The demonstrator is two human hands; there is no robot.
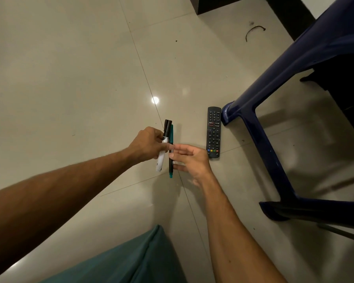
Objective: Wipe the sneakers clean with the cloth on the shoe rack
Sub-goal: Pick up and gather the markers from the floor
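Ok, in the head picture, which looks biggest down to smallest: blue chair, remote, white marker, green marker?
1. blue chair
2. remote
3. white marker and green marker: alike in length; the white looks thicker but may be nearer the camera, so tied.

This is a home living space. A TV remote (213,132) lies on the glossy tiled floor (70,78) (pale, reflective) beside a blue plastic chair (274,152).

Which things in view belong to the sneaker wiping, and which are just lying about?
Job:
- none of its things show in this view

Lying about:
- marker, gripped by the left hand
- pen, at the right hand
- remote on the floor
- chair
- cord
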